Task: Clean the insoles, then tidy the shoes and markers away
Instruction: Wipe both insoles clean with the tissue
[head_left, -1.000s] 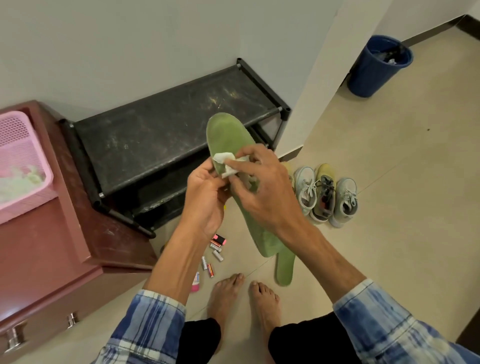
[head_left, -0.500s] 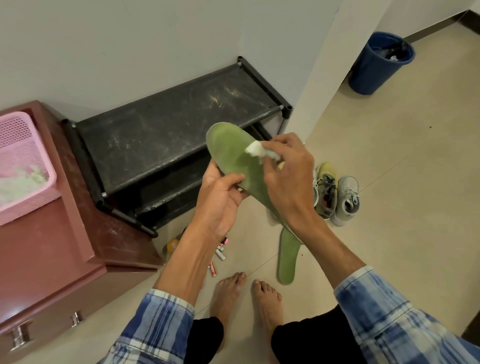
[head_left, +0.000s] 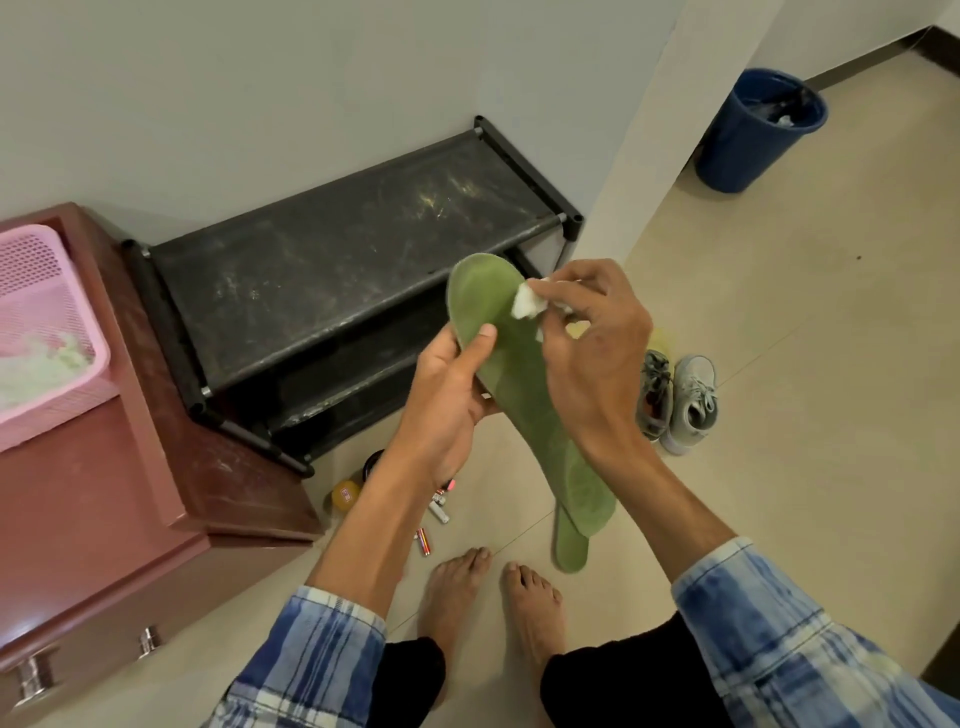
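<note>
My left hand (head_left: 449, 395) grips a long green insole (head_left: 519, 384) from its left edge, thumb on top, holding it up in front of me. My right hand (head_left: 592, 343) pinches a small white wipe (head_left: 527, 304) against the insole's toe end. A second green insole (head_left: 570, 545) lies on the floor below, partly hidden by the held one. Grey lace-up shoes (head_left: 691, 405) stand on the floor to the right, half hidden behind my right hand. Several small markers (head_left: 436, 512) lie scattered on the floor under my left forearm.
A black two-tier shoe rack (head_left: 337, 260) stands against the wall. A reddish cabinet (head_left: 104, 493) at left carries a pink basket (head_left: 47, 332). A blue bin (head_left: 753, 130) stands at the far right. An orange-capped bottle (head_left: 345, 493) sits by the cabinet. My bare feet (head_left: 493, 592) are on the tiles.
My right hand has moved the wipe from the insole's middle up to its toe end. The left hand has shifted its grip, thumb now on top.
</note>
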